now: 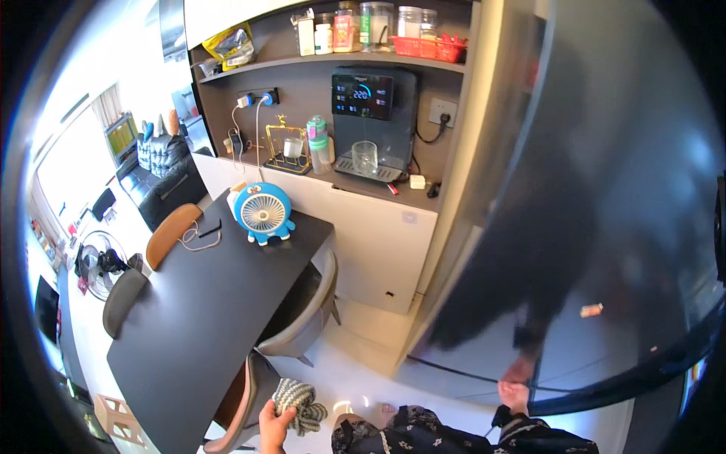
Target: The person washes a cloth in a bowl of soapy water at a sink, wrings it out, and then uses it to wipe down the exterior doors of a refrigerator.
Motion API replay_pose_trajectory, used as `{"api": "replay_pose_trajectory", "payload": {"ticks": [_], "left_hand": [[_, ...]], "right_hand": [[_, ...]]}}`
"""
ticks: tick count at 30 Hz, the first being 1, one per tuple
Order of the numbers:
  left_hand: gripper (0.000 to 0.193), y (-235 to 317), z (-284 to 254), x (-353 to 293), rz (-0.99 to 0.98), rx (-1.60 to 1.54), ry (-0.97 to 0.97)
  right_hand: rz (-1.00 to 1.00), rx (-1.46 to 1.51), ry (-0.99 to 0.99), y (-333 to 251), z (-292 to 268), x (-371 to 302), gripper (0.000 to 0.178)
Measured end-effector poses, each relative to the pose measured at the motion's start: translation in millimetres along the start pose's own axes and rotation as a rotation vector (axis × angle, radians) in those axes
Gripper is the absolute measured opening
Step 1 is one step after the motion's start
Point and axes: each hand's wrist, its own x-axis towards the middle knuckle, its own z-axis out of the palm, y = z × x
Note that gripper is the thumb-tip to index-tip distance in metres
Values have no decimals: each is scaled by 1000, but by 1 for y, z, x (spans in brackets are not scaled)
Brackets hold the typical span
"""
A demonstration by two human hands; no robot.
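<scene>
My left hand (275, 428) is closed on a bunched grey-and-white striped cloth (300, 406), thumb on top, beside the dining chairs. The loose folds of the cloth hang out to the right of my fingers. At the lower right, my right hand (514, 395) is at the seam along the lower edge of a tall glossy dark refrigerator (605, 212). Its fingers are curled against the door edge, their tips partly hidden. The hand and arm are mirrored in the dark door. A patterned black sleeve covers my right forearm.
A dark dining table (204, 295) stands at left, with a blue cartoon-shaped fan (263, 214) and a cable on it. A grey chair (314, 310) sits between table and cabinet. A water dispenser (374, 121) holding a glass (364, 157) stands in the cabinet niche, below a shelf of jars.
</scene>
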Motion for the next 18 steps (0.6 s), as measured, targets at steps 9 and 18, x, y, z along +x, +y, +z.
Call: {"api": "replay_pose_trajectory", "payload": {"ticks": [9,18], "left_hand": [[54,-18,-13,-56,51,186,10],[45,-9,43,-109,112,-306,-493]], "right_hand": [[-157,-160,-70,31,35,27,19],[128,-1451,-1274,193,113,-235,74]]}}
